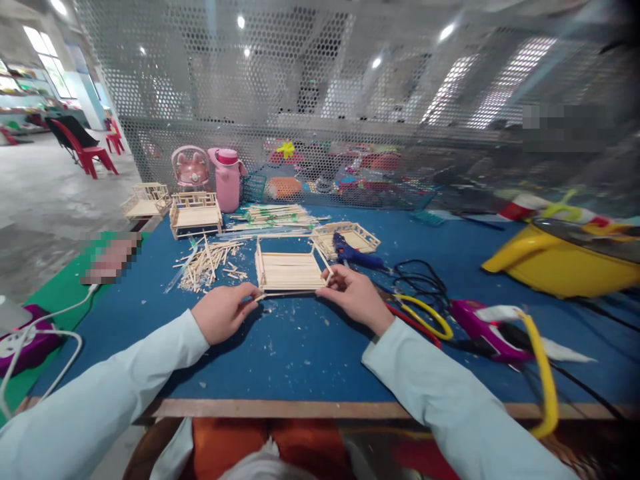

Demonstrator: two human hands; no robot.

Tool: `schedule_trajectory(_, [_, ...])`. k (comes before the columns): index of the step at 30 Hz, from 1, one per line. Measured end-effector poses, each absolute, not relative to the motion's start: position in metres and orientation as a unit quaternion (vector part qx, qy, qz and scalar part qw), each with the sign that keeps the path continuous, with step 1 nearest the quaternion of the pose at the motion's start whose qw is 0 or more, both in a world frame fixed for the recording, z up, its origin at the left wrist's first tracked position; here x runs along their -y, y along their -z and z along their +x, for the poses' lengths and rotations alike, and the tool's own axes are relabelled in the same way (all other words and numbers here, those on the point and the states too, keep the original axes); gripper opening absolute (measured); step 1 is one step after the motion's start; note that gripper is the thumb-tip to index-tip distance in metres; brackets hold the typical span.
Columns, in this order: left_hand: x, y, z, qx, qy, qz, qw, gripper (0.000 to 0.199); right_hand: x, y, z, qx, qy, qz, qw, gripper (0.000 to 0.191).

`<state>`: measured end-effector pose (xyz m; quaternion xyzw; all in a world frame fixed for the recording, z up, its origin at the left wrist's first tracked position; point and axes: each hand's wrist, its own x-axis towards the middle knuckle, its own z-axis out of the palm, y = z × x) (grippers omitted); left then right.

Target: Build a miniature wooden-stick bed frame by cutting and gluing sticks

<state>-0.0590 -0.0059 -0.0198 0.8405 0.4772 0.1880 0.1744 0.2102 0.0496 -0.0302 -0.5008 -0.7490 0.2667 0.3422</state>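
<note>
A small frame of pale wooden sticks (293, 271) with a slatted floor and raised sides rests on the blue table, between my hands. My left hand (225, 312) pinches its near left corner, thumb and fingers closed there. At the right side, my right hand (356, 298) has its fingers closed around the near right corner. Loose sticks (213, 261) lie in a pile to the left. Just behind the frame on the right, a blue glue gun (355, 253) leans on another stick frame (373, 237).
Finished-looking stick models (196, 215) stand at the back left beside a pink bottle (229, 183). On the right are black cable loops, a purple power strip (487, 327), yellow tubing (543, 373) and a yellow container (565, 260). A perforated metal screen (300, 80) rises behind.
</note>
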Motion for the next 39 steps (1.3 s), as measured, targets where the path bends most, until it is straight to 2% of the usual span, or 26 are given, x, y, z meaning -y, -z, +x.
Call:
schedule_trajectory(6, [0.007, 0.022, -0.062, -0.462, -0.158, 0.866, 0.106, 0.022, -0.050, 0.028, 0.212, 0.779, -0.206, -0.503, 0.313, 0.021])
schedule_trajectory(13, [0.006, 0.023, -0.064, -0.451, -0.186, 0.866, 0.112, 0.020, -0.048, 0.026, 0.212, 0.799, -0.159, -0.499, 0.296, 0.018])
schedule_trajectory(16, [0.005, 0.024, -0.063, -0.443, -0.210, 0.852, 0.181, 0.019, -0.047, 0.025, 0.212, 0.799, -0.162, -0.499, 0.295, 0.018])
schedule_trajectory(21, [0.007, 0.030, -0.056, -0.421, -0.340, 0.711, 0.448, 0.022, -0.048, 0.025, 0.213, 0.794, -0.166, -0.501, 0.302, 0.018])
schedule_trajectory(26, [0.012, 0.023, -0.043, -0.394, -0.351, 0.576, 0.625, 0.027, -0.048, 0.027, 0.213, 0.795, -0.157, -0.496, 0.312, 0.019])
schedule_trajectory(29, [0.015, 0.018, -0.038, -0.414, -0.332, 0.539, 0.654, 0.028, -0.049, 0.028, 0.213, 0.799, -0.151, -0.490, 0.314, 0.020])
schedule_trajectory(39, [0.009, 0.021, -0.039, -0.449, -0.344, 0.578, 0.589, 0.024, -0.052, 0.026, 0.218, 0.788, -0.138, -0.491, 0.346, 0.029])
